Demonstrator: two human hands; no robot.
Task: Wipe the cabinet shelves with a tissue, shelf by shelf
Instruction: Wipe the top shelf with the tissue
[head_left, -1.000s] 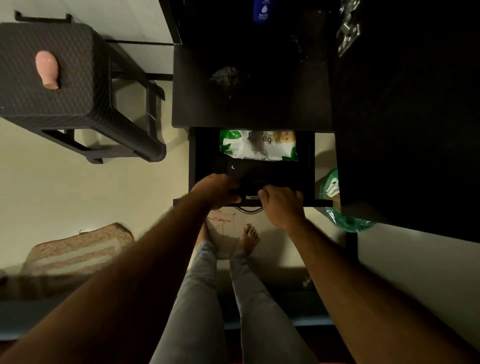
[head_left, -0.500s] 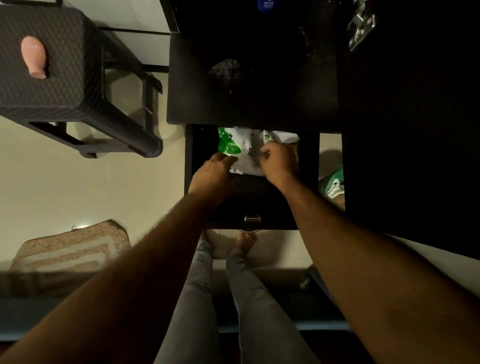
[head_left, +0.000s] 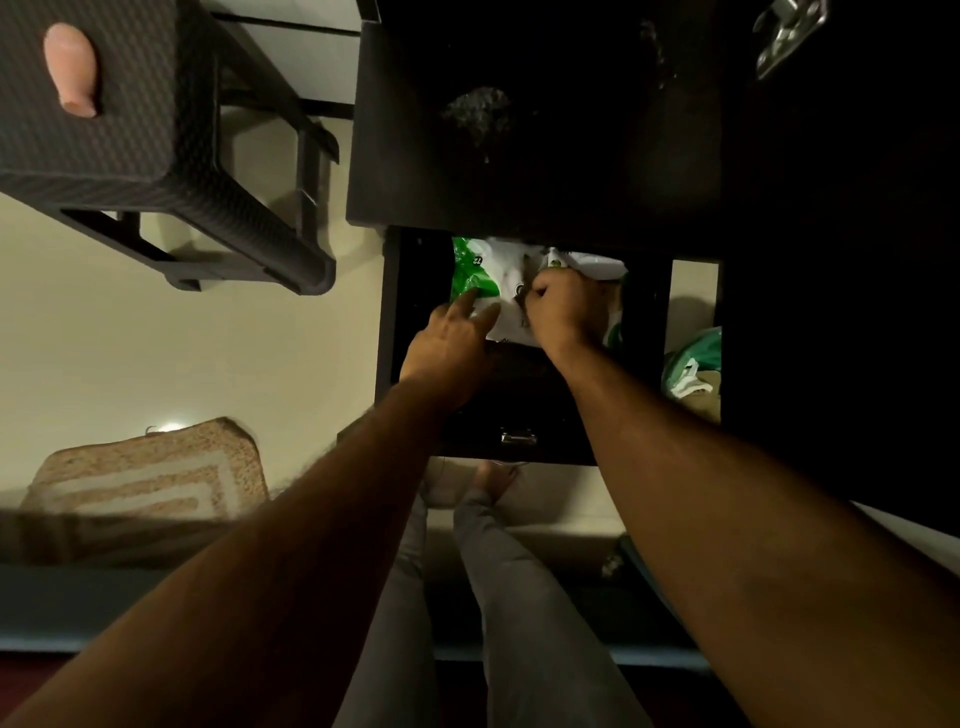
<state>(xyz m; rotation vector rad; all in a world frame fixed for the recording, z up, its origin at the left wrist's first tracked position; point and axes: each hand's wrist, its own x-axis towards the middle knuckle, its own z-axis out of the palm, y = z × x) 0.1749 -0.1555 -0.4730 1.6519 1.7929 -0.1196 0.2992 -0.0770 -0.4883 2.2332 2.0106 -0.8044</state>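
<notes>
Dim room, dark cabinet drawer (head_left: 524, 410) pulled open. Green-white tissue pack (head_left: 491, 280) inside at back. Right hand (head_left: 563, 312) pinches its top; left hand (head_left: 449, 345) fingers straight, touching pack.

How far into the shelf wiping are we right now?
Early. Done: the drawer stands pulled open. In hand: the left hand rests on the green and white tissue pack while the right hand pinches at its top. Left: no tissue is out, and dust remains on the cabinet top.
</notes>
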